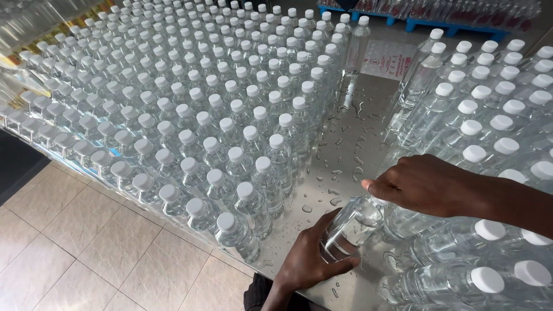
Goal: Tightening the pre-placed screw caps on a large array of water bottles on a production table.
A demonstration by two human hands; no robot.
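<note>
My left hand (308, 259) wraps around the lower part of a clear water bottle (351, 226) that stands tilted on the wet metal table (340, 150). My right hand (423, 184) rests over the top of that same bottle, covering its cap. A dense block of several upright clear bottles with white caps (190, 98) fills the table to the left. Another group of white-capped bottles (489, 115) stands to the right, and some lie on their sides (455, 282) near my right forearm.
Water drops dot the bare strip of table between the two bottle groups. A single bottle (356, 52) stands at the far end of that strip. Beige floor tiles (75, 242) lie below the table's left edge. Blue pallets (438, 24) with stock sit at the back.
</note>
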